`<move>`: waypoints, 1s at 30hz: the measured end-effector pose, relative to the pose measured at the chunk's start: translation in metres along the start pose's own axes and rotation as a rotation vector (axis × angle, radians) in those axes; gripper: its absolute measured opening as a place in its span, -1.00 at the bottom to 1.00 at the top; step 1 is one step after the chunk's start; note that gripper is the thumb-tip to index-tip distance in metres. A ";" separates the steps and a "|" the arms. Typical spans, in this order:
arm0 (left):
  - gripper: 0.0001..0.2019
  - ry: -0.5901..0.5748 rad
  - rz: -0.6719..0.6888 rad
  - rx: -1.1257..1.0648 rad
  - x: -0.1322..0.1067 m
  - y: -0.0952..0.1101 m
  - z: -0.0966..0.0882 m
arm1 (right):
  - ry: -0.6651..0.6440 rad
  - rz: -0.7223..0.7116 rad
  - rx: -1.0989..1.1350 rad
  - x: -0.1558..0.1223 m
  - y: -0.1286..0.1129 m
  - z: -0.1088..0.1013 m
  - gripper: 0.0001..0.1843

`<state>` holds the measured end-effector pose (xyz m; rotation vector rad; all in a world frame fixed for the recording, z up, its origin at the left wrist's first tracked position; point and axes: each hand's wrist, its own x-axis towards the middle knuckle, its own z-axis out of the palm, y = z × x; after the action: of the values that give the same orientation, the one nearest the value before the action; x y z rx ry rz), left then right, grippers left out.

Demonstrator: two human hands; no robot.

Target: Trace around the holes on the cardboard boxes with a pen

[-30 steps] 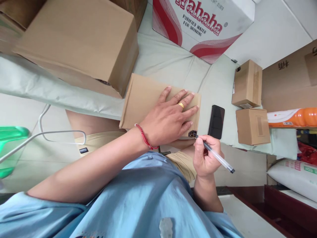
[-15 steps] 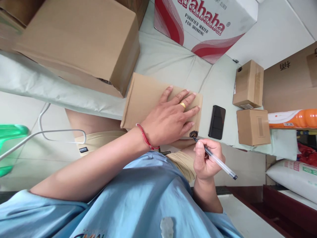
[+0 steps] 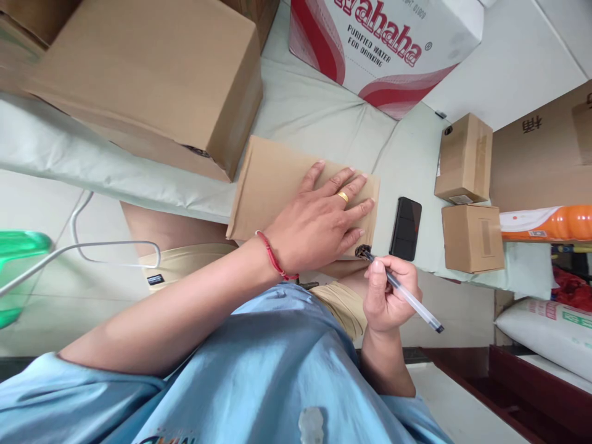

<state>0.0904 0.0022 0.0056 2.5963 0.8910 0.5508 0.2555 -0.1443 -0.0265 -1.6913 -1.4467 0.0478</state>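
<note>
Pale green cloth covers the work surface, which is crowded with cartons. Nearest the wearer, the right hand is clenched around a clear-barrelled pen in a writing grip; the pen tip meets a small dark mark at the near corner of a flat cardboard piece. Just beyond and to the left of that grip, the left hand lies palm down with fingers spread, pressing on the flat cardboard piece without gripping it; a gold ring sits on one finger and a red cord bracelet circles the wrist. Just beyond the pen grip, a black phone lies face up on the cloth, apart from the cardboard. Farther right stand two small sealed boxes. Beyond the left hand rests a large brown carton, and farthest away a white and red water carton.
</note>
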 end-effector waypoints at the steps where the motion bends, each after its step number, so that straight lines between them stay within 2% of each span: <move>1: -0.54 -0.003 0.001 0.004 0.000 0.000 0.000 | -0.010 -0.002 -0.010 0.000 0.001 0.001 -0.88; 5: -0.54 -0.005 0.005 0.010 0.000 0.000 0.000 | -0.015 -0.005 -0.050 0.000 0.003 0.002 -0.86; 12: -0.55 0.002 0.004 0.000 0.000 0.000 -0.001 | 0.104 0.037 0.030 0.006 -0.003 0.002 -0.88; 17: -0.55 -0.007 -0.005 0.001 0.000 0.001 -0.002 | 0.047 0.040 0.031 0.009 -0.003 0.003 -0.86; 22: -0.54 -0.007 0.000 0.001 0.001 0.001 -0.003 | 0.137 0.056 0.020 0.009 -0.002 0.002 -0.85; 30: -0.55 0.003 0.003 -0.003 0.001 0.001 -0.002 | 0.091 0.074 -0.056 0.009 -0.002 -0.003 -0.81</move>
<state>0.0905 0.0022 0.0083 2.5957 0.8867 0.5558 0.2586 -0.1389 -0.0188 -1.7700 -1.3291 -0.0288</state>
